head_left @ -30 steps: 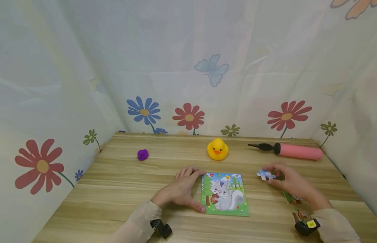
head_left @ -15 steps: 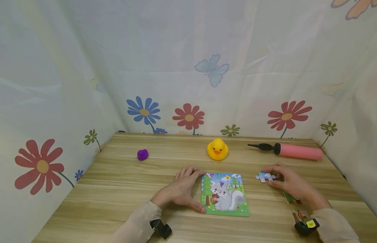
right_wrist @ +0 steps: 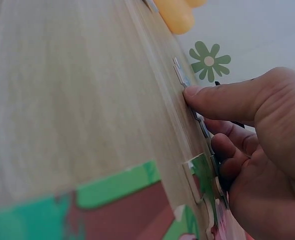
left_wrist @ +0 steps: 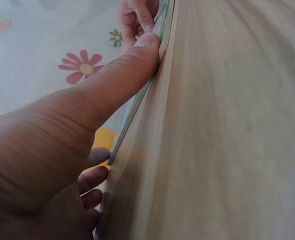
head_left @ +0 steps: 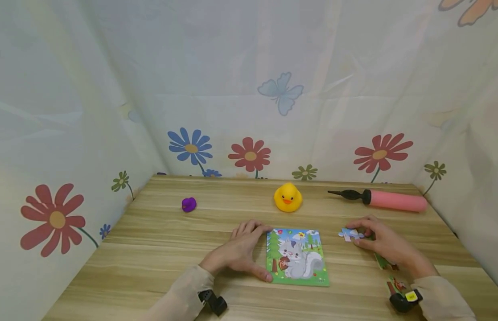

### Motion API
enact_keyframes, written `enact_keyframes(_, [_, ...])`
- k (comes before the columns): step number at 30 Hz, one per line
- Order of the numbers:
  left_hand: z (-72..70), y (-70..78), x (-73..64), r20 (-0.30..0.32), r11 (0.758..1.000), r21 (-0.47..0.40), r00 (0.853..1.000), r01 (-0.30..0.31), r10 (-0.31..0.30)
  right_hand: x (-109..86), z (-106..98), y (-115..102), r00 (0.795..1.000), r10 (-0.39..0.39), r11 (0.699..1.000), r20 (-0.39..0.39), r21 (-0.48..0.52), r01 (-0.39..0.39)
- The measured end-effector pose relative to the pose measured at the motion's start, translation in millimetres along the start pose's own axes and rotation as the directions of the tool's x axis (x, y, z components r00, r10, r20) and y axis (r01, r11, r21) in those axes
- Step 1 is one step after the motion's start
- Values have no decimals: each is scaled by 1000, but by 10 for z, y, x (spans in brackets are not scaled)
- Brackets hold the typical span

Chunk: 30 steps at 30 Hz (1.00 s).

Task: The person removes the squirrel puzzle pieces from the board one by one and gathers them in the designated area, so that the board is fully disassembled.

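Note:
My left hand (head_left: 242,252) rests on the wood table at the left side of a square squirrel picture puzzle (head_left: 300,263). Its thumb touches the lower left corner and its forefinger reaches the upper left one. To the right, my right hand (head_left: 379,238) pinches a light blue jigsaw piece (head_left: 347,234) between thumb and fingers, close over the table. In the right wrist view the thumb (right_wrist: 207,100) lies along the piece's thin edge. Green and brown jigsaw pieces (head_left: 395,283) lie under and beside the right forearm, partly hidden by it.
Behind the puzzle stands a yellow rubber duck (head_left: 288,197). A small purple duck (head_left: 188,204) sits farther left. A pink hand pump (head_left: 397,200) with a black nozzle lies at the back right. Flowered cloth walls (head_left: 216,89) enclose the table on the sides and back.
My right hand has lowered and slightly turned the blue jigsaw piece, then held it nearly still. The left hand and the squirrel puzzle have not moved.

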<state>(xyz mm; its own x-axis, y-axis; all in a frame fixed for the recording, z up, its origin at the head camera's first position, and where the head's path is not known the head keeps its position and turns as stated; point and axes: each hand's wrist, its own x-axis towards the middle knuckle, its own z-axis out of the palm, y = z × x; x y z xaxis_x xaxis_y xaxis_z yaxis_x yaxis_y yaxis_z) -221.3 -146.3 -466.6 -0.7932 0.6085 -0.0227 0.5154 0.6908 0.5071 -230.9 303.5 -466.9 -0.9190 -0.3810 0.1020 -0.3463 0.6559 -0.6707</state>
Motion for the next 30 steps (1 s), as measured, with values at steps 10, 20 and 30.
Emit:
enact_keyframes(10, [-1,6,5,19,1000,2,1000,12,-12,-9,5,-18,1000,18,1000,11,1,-18])
enact_keyframes(20, [0,6,9,16,1000,-9,1000,11,-11,-3,-4,-12,999,34,999,16,-4,-34])
enact_keyframes(30, [-13,5,3,19,1000,-16,1000,8,-8,-13,-36,-15,998,49,999,-28,8,-48])
